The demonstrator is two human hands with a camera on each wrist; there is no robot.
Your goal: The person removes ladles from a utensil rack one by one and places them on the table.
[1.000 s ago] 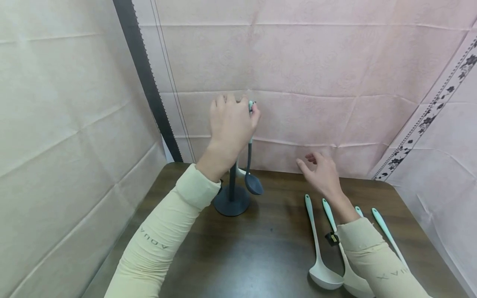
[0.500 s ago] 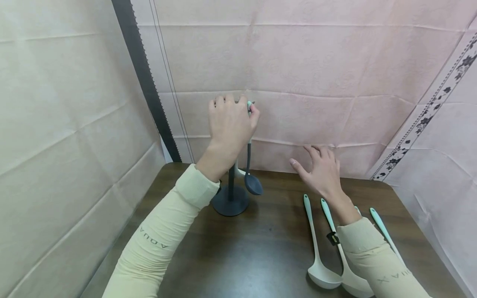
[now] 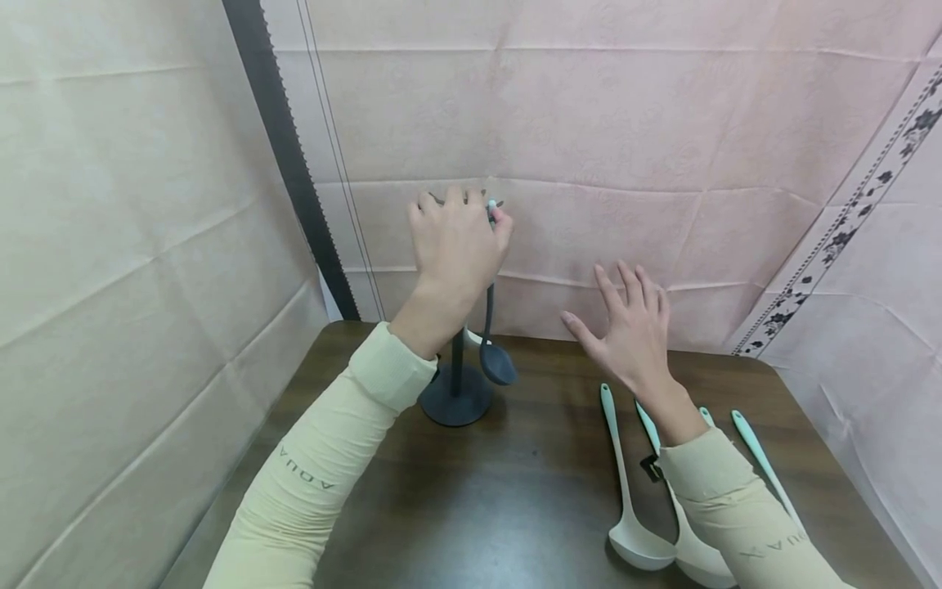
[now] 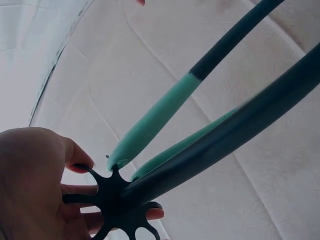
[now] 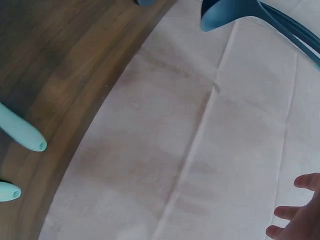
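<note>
At upper centre of the head view, the left hand (image 3: 456,249) curls its fingers over the star-shaped top (image 4: 116,200) of a dark utensil stand (image 3: 456,393), pinching the mint handle end of a dark ladle (image 3: 495,360) that hangs beside the pole. The right hand (image 3: 629,327) hovers at centre right, fingers spread, holding nothing. Below it, toward the lower right, several pale ladles (image 3: 625,491) with mint handles lie side by side on the dark wooden tabletop (image 3: 515,491). Pink cloth (image 3: 625,123) hangs behind.

"AQUA" on left sleeve (image 3: 305,478)
</note>
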